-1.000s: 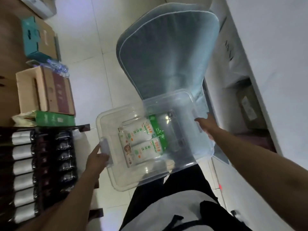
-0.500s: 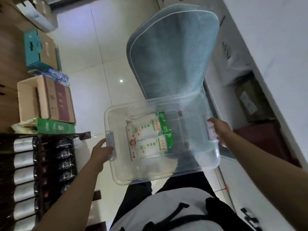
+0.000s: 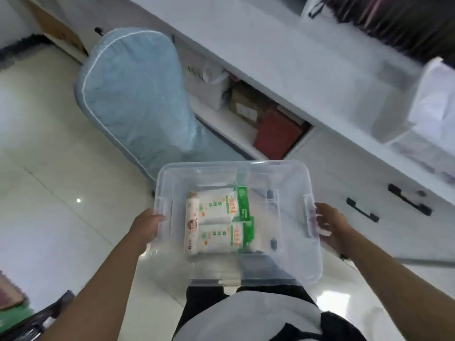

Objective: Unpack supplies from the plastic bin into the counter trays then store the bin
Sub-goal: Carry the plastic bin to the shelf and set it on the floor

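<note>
I carry a clear plastic bin [image 3: 290, 271] in front of my waist, above the floor. My left hand [image 3: 146, 226] grips its left handle and my right hand [image 3: 331, 225] grips its right handle. Two white and green supply packs [image 3: 216, 222] lie side by side on the bin's bottom. Clear counter trays [image 3: 384, 94] stand on the white counter [image 3: 283, 52] at the upper right, well beyond the bin.
A blue padded chair [image 3: 138, 94] stands just ahead of the bin, against the counter. Below the counter an open shelf holds a white bag [image 3: 209, 80], cardboard boxes and a red box [image 3: 275, 134]. White drawers with black handles [image 3: 362, 209] are at the right. Glossy tiled floor spreads left.
The view has swung right toward the counter, and the boxes and bottles on the left have left the frame. The bin stays held in both hands, now nearer the drawers.
</note>
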